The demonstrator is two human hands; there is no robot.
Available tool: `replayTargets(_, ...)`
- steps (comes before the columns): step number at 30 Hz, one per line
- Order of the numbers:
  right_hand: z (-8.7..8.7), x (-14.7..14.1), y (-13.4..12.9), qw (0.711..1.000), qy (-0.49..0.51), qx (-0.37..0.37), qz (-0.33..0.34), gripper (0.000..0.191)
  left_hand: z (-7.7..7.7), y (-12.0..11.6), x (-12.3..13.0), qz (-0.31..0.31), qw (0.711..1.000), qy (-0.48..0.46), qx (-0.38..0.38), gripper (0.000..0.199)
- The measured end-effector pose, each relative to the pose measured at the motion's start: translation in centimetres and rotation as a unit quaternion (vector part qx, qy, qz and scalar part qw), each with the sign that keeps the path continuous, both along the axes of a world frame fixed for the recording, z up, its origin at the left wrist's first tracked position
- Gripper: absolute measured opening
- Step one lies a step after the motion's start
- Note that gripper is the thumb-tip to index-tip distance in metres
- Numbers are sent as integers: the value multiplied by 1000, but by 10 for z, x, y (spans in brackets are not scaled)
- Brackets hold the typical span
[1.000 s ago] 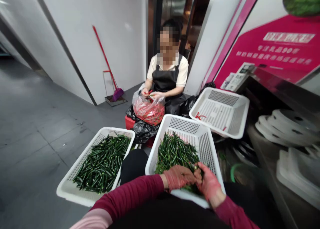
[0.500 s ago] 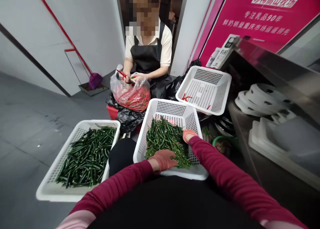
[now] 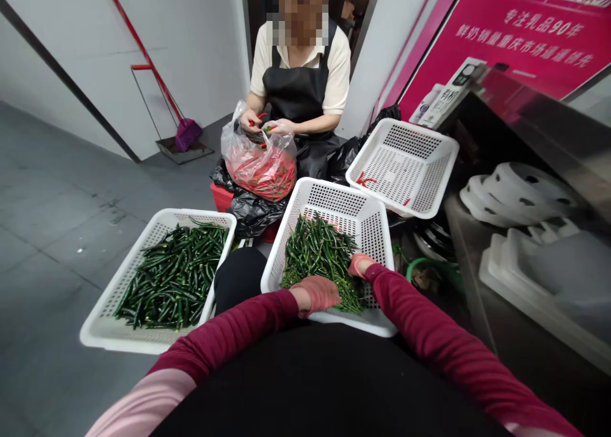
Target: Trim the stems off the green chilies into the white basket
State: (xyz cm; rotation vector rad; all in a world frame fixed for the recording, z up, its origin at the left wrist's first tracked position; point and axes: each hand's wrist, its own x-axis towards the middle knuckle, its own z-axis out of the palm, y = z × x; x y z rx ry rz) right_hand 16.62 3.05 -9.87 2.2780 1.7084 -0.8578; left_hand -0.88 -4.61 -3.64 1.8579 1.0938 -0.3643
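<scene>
A white perforated basket (image 3: 273, 268) stands in front of my knees with a heap of thin green chilies (image 3: 317, 249) in it. Both hands wear thin orange-pink gloves. My left hand (image 3: 321, 294) is over the near edge of the heap, its fingers curled down round some chilies; the fingertips are partly hidden. At the basket's right side, my right hand (image 3: 361, 265) reaches into the heap, closed on chilies that its own back mostly covers. Left of my knee, a second white basket (image 3: 102, 322) holds larger, darker green chilies (image 3: 176, 275).
Opposite sits a person in a black apron (image 3: 296, 93), handling red chilies above a clear plastic bag (image 3: 260, 170). A third white basket (image 3: 432, 198) with a few red chilies overlaps the middle basket's far corner. White containers (image 3: 518, 192) fill a steel shelf at right. A dustpan (image 3: 184, 151) stands by the wall.
My view has shifted slightly, so the scene sits further right and higher. My left hand's fingers have drawn in more tightly. The other person's hands have moved closer to the bag.
</scene>
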Motion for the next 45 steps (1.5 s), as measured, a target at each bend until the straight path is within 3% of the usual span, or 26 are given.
replayTargets(3, 23, 14, -4, 998, -40, -37, -17, 16, -3, 0, -2, 29, 999, -21, -5, 27)
replayTargets(5, 43, 28, -12, 998, 30, -24, -47, 20, -8, 1, -3, 55, 997, -49, 13, 24)
replayTargets(6, 52, 34, -18, 990, 115, -10, -76, 23, -10, 1, -3, 74, 994, -75, 31, 23)
replayTargets(7, 60, 38, -26, 969, 221, 3, -112, 26, -12, 1, -2, 96, 988, -107, 50, 24)
replayTargets(10, 71, 34, -52, 847, 484, 20, -220, 32, -15, -2, 2, 155, 963, -211, 65, 31)
replayTargets(12, 68, 20, -67, 793, 547, 25, -266, 32, -13, -5, 5, 168, 951, -260, 13, 40)
replayTargets(14, 63, 4, -77, 775, 560, 48, -288, 32, -11, -9, 7, 168, 943, -283, -44, 45)
replayTargets(18, 60, -14, -87, 783, 562, 80, -257, 30, -14, -11, 8, 159, 959, -234, -27, 37)
replayTargets(23, 66, -1, -87, 817, 541, 96, -174, 39, -18, -8, 3, 195, 955, -224, -4, 30)
replayTargets(26, 63, 8, -88, 795, 555, 121, -213, 43, -13, -8, 1, 188, 957, -217, -28, 26)
replayTargets(28, 57, 9, -91, 775, 580, 90, -234, 44, -10, -9, 0, 164, 960, -222, -43, 24)
replayTargets(29, 53, 8, -93, 779, 578, 68, -233, 44, -9, -10, 1, 154, 960, -228, -42, 24)
replayTargets(31, 44, 6, -98, 818, 533, 32, -212, 41, -9, -10, 2, 164, 956, -240, -38, 24)
replayTargets(33, 37, 4, -101, 867, 458, 26, -193, 41, -9, -10, 3, 223, 942, -241, -67, 21)
replayTargets(35, 35, 4, -103, 884, 422, 35, -197, 41, -7, -10, 3, 267, 927, -236, -116, 17)
replayTargets(37, 37, 5, -105, 854, 474, 45, -210, 35, -2, -10, 3, 245, 929, -237, -141, 15)
replayTargets(40, 43, 3, -111, 763, 603, 30, -230, 27, 7, -12, 2, 136, 955, -240, -109, 19)
replayTargets(42, 44, -3, -115, 727, 636, 16, -261, 30, 10, -12, 2, 97, 965, -228, -90, 20)
replayTargets(43, 43, -8, -117, 726, 631, 16, -273, 32, 10, -11, 2, 89, 969, -215, -78, 21)
replayTargets(45, 40, -18, -120, 765, 582, 57, -270, 35, 4, -8, 3, 63, 981, -181, -29, 22)
